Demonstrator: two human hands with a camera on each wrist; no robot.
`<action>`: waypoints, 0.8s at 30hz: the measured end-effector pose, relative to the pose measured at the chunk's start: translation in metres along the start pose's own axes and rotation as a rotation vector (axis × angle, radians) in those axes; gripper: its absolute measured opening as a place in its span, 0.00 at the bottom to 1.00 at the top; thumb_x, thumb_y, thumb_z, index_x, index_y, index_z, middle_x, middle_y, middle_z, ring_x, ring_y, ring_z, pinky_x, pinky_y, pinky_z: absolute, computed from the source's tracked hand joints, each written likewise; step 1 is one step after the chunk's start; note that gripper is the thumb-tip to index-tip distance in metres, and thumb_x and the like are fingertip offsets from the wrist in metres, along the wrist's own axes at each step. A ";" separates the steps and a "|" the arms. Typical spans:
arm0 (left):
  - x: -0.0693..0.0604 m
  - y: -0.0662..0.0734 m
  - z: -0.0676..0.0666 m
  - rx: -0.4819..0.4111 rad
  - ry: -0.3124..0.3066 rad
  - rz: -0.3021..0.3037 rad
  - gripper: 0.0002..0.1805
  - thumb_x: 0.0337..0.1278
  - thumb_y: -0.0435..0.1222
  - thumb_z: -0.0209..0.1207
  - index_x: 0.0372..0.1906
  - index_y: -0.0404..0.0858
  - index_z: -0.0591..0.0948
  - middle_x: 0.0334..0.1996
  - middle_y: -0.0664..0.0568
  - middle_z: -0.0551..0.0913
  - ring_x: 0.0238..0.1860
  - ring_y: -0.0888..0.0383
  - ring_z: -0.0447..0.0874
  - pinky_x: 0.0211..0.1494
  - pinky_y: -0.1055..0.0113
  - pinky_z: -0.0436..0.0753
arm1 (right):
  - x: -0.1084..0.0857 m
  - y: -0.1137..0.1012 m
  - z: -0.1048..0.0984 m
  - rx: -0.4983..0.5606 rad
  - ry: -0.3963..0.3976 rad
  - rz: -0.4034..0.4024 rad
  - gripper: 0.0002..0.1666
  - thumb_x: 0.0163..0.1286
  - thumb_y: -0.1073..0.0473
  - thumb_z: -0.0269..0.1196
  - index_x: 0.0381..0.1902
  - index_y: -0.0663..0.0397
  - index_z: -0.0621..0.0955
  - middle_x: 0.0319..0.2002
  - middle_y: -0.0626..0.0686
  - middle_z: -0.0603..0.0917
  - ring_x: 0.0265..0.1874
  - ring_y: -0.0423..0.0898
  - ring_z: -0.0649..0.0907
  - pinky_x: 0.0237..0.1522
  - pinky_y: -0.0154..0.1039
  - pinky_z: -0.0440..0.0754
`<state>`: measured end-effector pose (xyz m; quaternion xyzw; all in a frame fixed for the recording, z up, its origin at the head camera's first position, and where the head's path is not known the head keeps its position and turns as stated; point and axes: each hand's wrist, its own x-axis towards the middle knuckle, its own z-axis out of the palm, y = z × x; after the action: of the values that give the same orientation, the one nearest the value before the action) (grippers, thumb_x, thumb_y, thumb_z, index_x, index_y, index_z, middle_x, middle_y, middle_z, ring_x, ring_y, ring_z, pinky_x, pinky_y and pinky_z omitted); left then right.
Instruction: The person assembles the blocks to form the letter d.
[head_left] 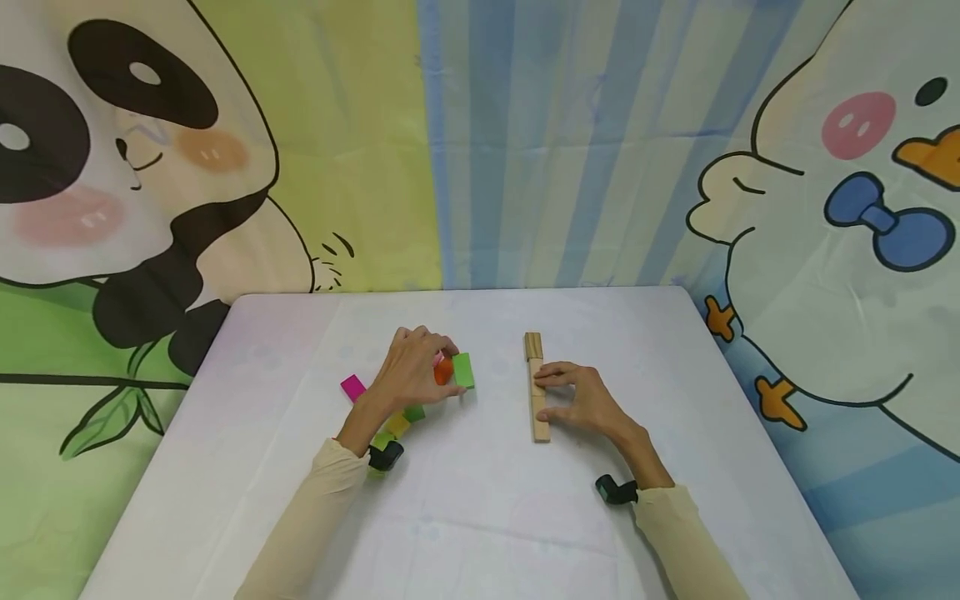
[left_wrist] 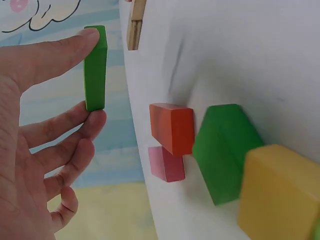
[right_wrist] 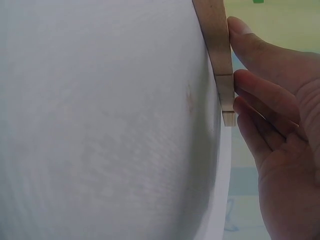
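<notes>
My left hand pinches a bright green block between thumb and fingertips, above the table. In the left wrist view that green block stands upright in the grip. Below and beside this hand lie an orange-red block, a pink block, a dark green block and a yellow block. My right hand touches a straight row of plain wooden blocks. Its thumb and fingertips rest along one side of the row, not wrapped round it.
A magenta block lies left of my left wrist, and several coloured blocks are partly hidden under the forearm. The white table ends at a printed cloth backdrop. A black device is strapped at my right wrist.
</notes>
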<state>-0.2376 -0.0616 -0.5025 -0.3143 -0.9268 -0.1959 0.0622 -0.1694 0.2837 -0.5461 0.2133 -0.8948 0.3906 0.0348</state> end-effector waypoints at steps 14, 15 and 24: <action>0.058 0.001 0.018 0.016 -0.054 -0.005 0.30 0.50 0.59 0.80 0.53 0.47 0.91 0.46 0.55 0.92 0.45 0.53 0.78 0.58 0.52 0.68 | 0.000 -0.001 -0.001 -0.014 -0.004 -0.003 0.34 0.53 0.59 0.88 0.57 0.66 0.90 0.61 0.58 0.90 0.67 0.63 0.85 0.72 0.65 0.78; 0.062 0.000 0.021 0.016 -0.061 -0.011 0.29 0.50 0.59 0.80 0.53 0.47 0.91 0.45 0.55 0.92 0.45 0.53 0.78 0.58 0.52 0.68 | 0.000 0.000 -0.001 -0.010 -0.004 -0.002 0.34 0.53 0.59 0.88 0.57 0.66 0.90 0.61 0.58 0.90 0.67 0.63 0.85 0.72 0.65 0.78; 0.091 -0.015 0.043 -0.026 -0.096 -0.073 0.30 0.49 0.59 0.81 0.53 0.46 0.90 0.46 0.55 0.92 0.47 0.52 0.80 0.56 0.53 0.68 | 0.000 -0.001 0.001 -0.005 -0.009 0.004 0.34 0.53 0.60 0.88 0.57 0.65 0.90 0.61 0.59 0.90 0.68 0.63 0.85 0.73 0.64 0.78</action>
<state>-0.3186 -0.0043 -0.5251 -0.2901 -0.9370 -0.1945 0.0063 -0.1687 0.2819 -0.5461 0.2132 -0.8964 0.3875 0.0305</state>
